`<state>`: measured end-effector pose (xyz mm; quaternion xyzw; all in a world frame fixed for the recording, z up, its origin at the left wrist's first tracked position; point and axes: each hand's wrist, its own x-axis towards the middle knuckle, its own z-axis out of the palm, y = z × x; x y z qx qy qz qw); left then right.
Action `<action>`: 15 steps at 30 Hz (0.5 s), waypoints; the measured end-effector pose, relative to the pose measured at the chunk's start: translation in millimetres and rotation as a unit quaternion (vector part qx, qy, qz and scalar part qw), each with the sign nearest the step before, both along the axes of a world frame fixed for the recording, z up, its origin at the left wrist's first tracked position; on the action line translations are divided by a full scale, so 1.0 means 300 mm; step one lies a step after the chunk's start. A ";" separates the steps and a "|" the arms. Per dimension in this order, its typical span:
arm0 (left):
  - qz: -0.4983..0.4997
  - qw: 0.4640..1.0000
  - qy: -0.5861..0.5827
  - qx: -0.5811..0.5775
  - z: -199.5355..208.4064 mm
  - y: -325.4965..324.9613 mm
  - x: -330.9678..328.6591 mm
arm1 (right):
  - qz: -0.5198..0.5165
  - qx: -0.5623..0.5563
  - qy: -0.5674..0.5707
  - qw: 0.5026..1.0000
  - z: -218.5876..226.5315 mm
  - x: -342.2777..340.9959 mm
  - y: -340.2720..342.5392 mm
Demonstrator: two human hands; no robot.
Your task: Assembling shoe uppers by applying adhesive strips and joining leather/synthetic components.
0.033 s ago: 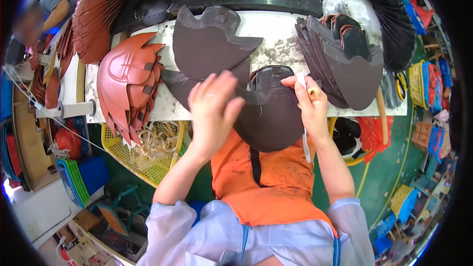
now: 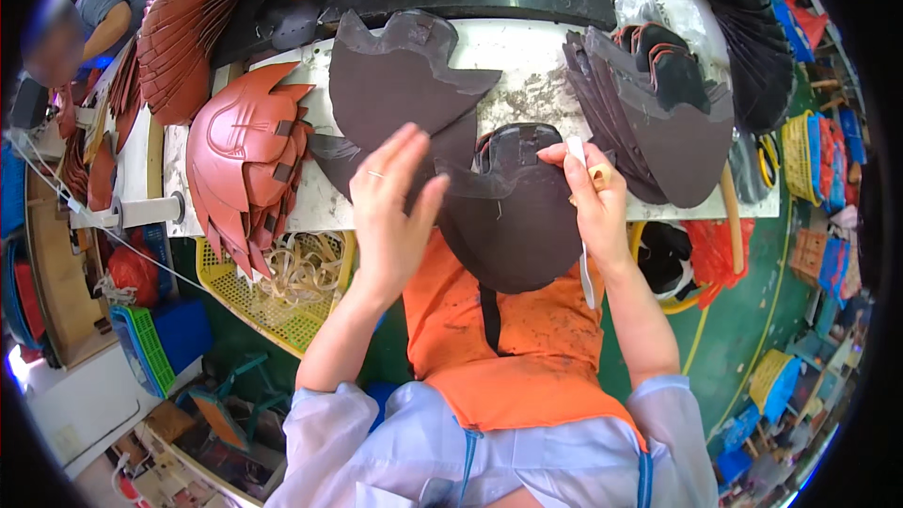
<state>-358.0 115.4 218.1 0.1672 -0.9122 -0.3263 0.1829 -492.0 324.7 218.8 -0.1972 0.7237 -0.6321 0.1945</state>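
Note:
A dark brown piece with a grey edge, looking like a shoe upper, lies at the table's near edge and hangs out over my orange apron. Just left of it, my left hand is lifted with its fingers stretched and nothing in it. At the piece's right side my right hand pinches a narrow white strip, whose lower end dangles below the palm. A tan band wraps one right finger. Beyond my left hand rests a similar dark upper piece, overlapping others.
Reddish-brown uppers are stacked on the left of the white table; dark uppers are piled right. Below the table stand a yellow basket of pale strips and a red bag. A person sits far left.
My left hand has shifted a little to the left and away from the dark upper piece. My right hand keeps its pinch on the white strip, almost still.

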 end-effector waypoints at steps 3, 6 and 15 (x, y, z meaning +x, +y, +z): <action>-0.006 0.998 -0.048 -0.035 0.025 -0.028 -0.020 | 0.009 0.017 -0.006 1.000 -0.008 -0.006 0.011; -0.041 0.995 -0.057 -0.067 -0.005 -0.028 -0.026 | 0.010 0.017 -0.002 1.000 -0.014 -0.006 0.002; -0.196 0.972 -0.034 -0.122 0.046 -0.064 -0.072 | 0.002 0.001 0.086 0.996 -0.044 -0.003 -0.011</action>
